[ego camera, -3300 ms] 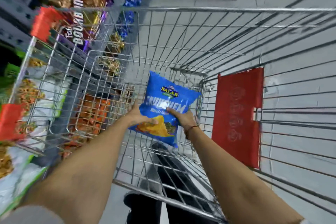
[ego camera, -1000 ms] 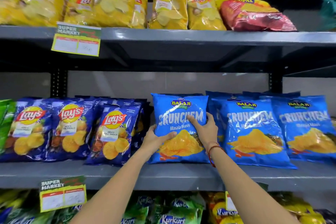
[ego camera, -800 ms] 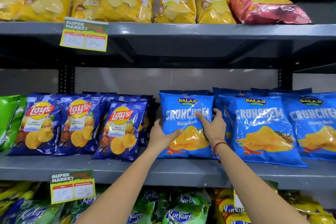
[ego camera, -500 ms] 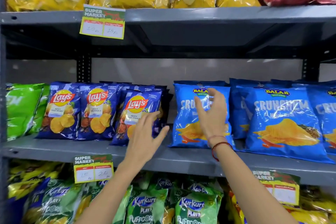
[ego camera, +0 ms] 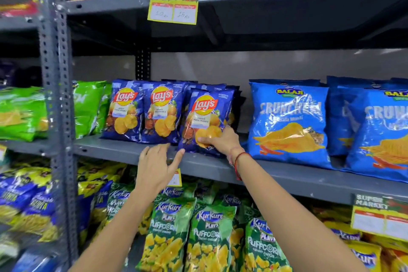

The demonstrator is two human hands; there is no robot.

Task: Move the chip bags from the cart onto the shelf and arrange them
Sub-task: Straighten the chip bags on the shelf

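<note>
The light-blue Balaji Crunchem bag [ego camera: 287,121] stands upright on the grey middle shelf [ego camera: 287,178], beside another Crunchem bag [ego camera: 384,130] on its right. Left of it is a small gap, then a row of dark-blue Lay's bags. My right hand [ego camera: 217,139] grips the lower right corner of the rightmost Lay's bag [ego camera: 205,115], which leans slightly forward. My left hand [ego camera: 156,168] hovers with fingers spread just below and left of that bag, at the shelf's front edge, holding nothing. The cart is out of view.
Two more Lay's bags [ego camera: 141,110] and green bags [ego camera: 88,108] fill the shelf's left part. Yellow bags sit on the top shelf, with a price tag [ego camera: 173,4] hanging from it. Green Kurkure Puffcorn bags [ego camera: 209,234] crowd the lower shelf. A perforated steel upright [ego camera: 55,95] stands at left.
Both hands let go of the Crunchem bag, now standing on the shelf, and moved left. My right hand has taken hold of the rightmost Lay's bag; the view shifted left.
</note>
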